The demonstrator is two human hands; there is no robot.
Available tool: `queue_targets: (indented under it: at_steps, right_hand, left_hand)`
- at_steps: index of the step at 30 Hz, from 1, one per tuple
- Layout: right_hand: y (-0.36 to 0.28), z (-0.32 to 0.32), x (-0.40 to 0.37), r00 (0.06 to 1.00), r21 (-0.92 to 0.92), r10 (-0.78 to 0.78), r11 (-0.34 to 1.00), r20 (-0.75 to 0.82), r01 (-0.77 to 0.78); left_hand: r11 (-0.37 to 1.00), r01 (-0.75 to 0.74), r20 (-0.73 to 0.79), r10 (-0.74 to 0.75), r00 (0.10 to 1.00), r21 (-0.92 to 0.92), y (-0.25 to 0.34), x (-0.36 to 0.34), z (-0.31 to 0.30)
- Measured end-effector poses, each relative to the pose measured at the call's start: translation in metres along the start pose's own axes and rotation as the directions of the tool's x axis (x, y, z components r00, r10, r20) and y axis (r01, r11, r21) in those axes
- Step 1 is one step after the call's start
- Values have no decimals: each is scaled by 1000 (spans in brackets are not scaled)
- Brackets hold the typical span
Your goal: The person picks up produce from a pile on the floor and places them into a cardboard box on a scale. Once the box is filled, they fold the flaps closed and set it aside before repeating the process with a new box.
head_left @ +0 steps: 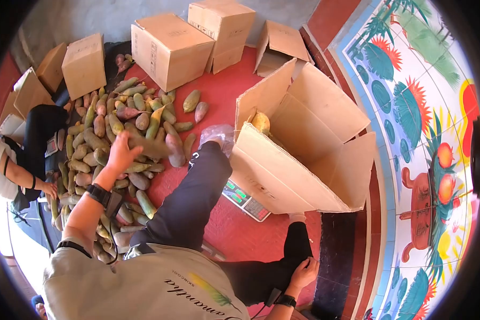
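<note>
My left hand [121,156] is closed around the end of a greenish radish [150,148], which is blurred by motion. It is above a large heap of green and pinkish radishes [93,141] on the floor. My right hand [304,273] rests by my dark trouser leg, fingers loosely bent, with no object visible in it. In front of me a tall cardboard box [274,170] stands with its flaps up on a digital scale [246,201]. A yellowish-green radish [261,122] shows inside the box near its left corner; the box's bottom is largely hidden.
Several cardboard boxes [173,50] stand along the back wall. At the left another person's hand [49,189] reaches to the heap's edge. A clear plastic bag [218,136] covers my foot beside the box. A painted tile wall [410,133] runs along the right.
</note>
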State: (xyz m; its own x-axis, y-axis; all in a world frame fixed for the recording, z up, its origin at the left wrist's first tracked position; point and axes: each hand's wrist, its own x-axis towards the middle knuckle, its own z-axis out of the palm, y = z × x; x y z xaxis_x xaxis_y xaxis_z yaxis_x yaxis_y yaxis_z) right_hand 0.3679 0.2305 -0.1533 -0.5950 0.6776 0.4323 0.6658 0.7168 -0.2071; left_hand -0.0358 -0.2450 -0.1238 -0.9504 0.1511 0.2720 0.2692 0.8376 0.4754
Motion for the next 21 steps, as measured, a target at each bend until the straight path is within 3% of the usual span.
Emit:
queue_targets:
  at_steps: [3,4,6,7,9,10,11,13,16,17,19,21]
  right_hand:
    - [-1,-1,-1,1000,-2,16,1000,0,-16]
    - [-1,-1,-1,1000,-7,21,1000,3,-21]
    - [0,-1,-1,1000,0,21,1000,-5,-21]
    - [0,-1,-1,1000,3,17,1000,-11,-17]
    - [2,1,-2,1000,6,15,1000,-24,-15]
    - [4,1,-3,999,6,14,1000,-33,-14]
    - [4,0,-3,999,5,16,1000,-33,-15]
    - [3,-1,-2,1000,1,11,1000,-28,-11]
    - [2,-1,-3,999,-7,42,999,-14,-42]
    - [2,-1,-3,999,-8,41,999,-15,-41]
    - [2,0,-3,999,-5,41,999,-25,-41]
    - [4,1,-3,999,-4,37,999,-28,-37]
  left_hand:
    - [975,-123,-279,67,958,-187,58,36,-32]
    - [975,-127,-282,71,957,-184,80,44,-43]
    - [872,-250,-468,27,883,-421,126,55,-62]
    - [872,-253,-471,29,882,-420,146,58,-67]
    - [614,-286,-410,-68,909,-736,178,63,-72]
    - [632,-371,-472,9,882,-681,184,70,-65]
    - [670,-351,-430,53,901,-654,187,74,-59]
    - [509,-318,-305,112,946,-800,219,71,-51]
    - [678,-338,-219,258,941,-653,244,71,-30]
    - [682,-452,-273,361,892,-575,252,71,-23]
    - [666,-510,-219,475,852,-544,268,67,-19]
    - [675,-491,-156,495,855,-551,279,64,-16]
